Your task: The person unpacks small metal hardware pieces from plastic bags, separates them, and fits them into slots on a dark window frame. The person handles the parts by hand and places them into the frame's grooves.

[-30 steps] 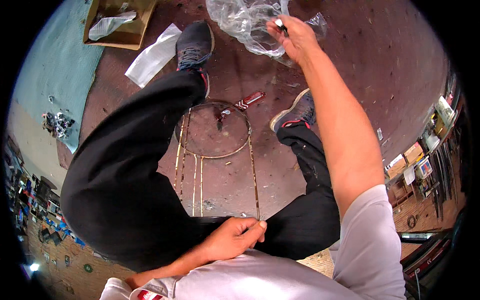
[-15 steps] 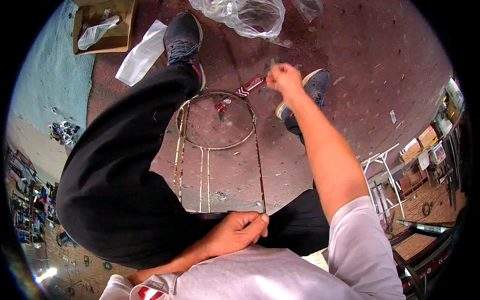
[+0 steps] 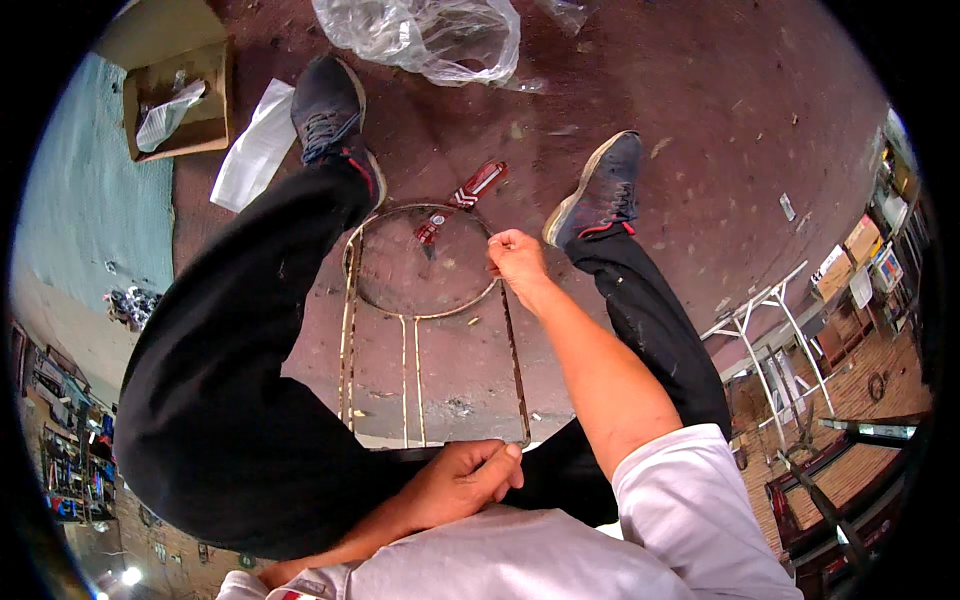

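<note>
A thin, rusty metal frame (image 3: 510, 350) lies between my legs, with a round ring at its far end and straight rods running toward me. At the near right corner, my left hand (image 3: 462, 480) is closed on the frame, thumb along the rod's end. My right hand (image 3: 520, 265) has its fingers pinched together at the ring's right side, where a rod joins it; anything else between the fingertips is hidden. A long red object with white stripes (image 3: 470, 195) and a dark tip lies on the floor, partly seen through the ring.
My shoes (image 3: 325, 110) stand either side of the ring. Clear plastic bags (image 3: 440, 45) lie beyond. At far left are a white sheet (image 3: 252, 150), an open cardboard box (image 3: 215, 120) and a blue-green mat (image 3: 95, 190). A white metal rack (image 3: 770, 340) stands at right.
My right hand has come back from above the right shoe to the ring's right side. My left hand stays on the near corner. My right leg now shows more fully.
</note>
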### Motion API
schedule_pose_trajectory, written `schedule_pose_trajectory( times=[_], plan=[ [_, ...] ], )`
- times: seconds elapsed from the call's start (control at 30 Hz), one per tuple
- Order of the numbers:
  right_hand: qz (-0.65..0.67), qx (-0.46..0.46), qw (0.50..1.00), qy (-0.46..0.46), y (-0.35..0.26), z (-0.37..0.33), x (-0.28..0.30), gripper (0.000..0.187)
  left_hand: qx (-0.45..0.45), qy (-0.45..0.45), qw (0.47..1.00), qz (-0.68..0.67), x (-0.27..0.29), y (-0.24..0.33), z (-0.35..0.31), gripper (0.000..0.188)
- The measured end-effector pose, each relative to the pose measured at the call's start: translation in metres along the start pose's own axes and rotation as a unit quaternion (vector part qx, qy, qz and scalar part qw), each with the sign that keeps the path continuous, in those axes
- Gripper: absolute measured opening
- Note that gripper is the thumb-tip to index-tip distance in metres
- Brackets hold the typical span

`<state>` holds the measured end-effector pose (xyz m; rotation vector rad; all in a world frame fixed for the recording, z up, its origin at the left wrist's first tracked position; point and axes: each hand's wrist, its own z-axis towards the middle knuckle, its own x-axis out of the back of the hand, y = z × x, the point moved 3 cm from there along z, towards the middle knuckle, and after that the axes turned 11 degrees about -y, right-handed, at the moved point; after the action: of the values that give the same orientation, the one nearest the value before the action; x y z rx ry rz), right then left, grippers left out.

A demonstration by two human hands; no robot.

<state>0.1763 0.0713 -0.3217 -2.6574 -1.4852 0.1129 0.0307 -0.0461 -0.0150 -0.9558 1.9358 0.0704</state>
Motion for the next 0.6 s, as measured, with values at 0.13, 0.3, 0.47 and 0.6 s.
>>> schedule_pose_trajectory(
  times=[0.13, 0.3, 0.47, 0.6],
  plan=[
    [0.024, 0.002, 0.999, -0.021, -0.011, 0.004, 0.005, 0.015, 0.006, 0.014, 1.0, 0.01, -0.004, 0.001, 0.003, 0.043],
    [0.043, 0.006, 0.999, 0.006, -0.019, 0.001, 0.022, 0.015, 0.005, 0.023, 1.0, 0.019, -0.008, 0.002, 0.007, 0.045],
    [0.032, -0.001, 0.999, 0.026, -0.01, -0.002, 0.048, 0.015, -0.013, 0.017, 0.999, 0.028, -0.012, 0.005, 0.014, 0.046],
    [0.05, -0.013, 0.998, 0.035, 0.003, -0.004, 0.067, 0.015, 0.012, 0.024, 1.0, 0.004, -0.017, 0.008, 0.017, 0.045]
  ],
)
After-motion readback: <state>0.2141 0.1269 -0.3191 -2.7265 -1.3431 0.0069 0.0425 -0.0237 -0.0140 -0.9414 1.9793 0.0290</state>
